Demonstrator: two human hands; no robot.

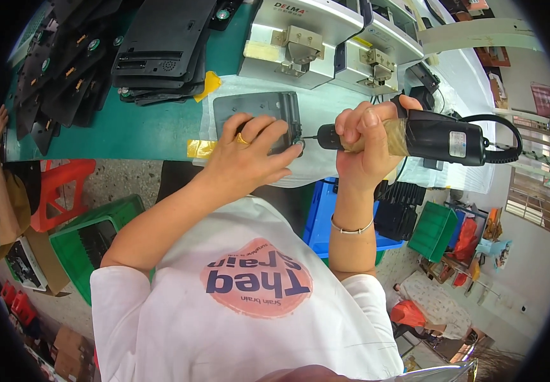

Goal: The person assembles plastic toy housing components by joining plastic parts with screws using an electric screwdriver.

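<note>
A black plastic casing (256, 106) lies on a white sheet at the table's near edge. My left hand (246, 149) rests over its near part, fingers bent and spread apart, with a ring on one finger. One fingertip reaches a small round part (298, 145) at the casing's right corner. My right hand (370, 134) is wrapped round a black electric screwdriver (444, 135), its grip bound with tan tape. The screwdriver lies level, its thin bit pointing left at that corner. Whether the bit touches a screw is too small to tell.
Stacked black casings (160, 44) and leaning black panels (65, 76) fill the green table's (151, 130) left. Two white machines (300, 38) stand behind the work. A cable (510, 127) loops off the screwdriver. Below are green crates (87, 245) and a blue crate (316, 216). Another person's arm (1, 172) shows far left.
</note>
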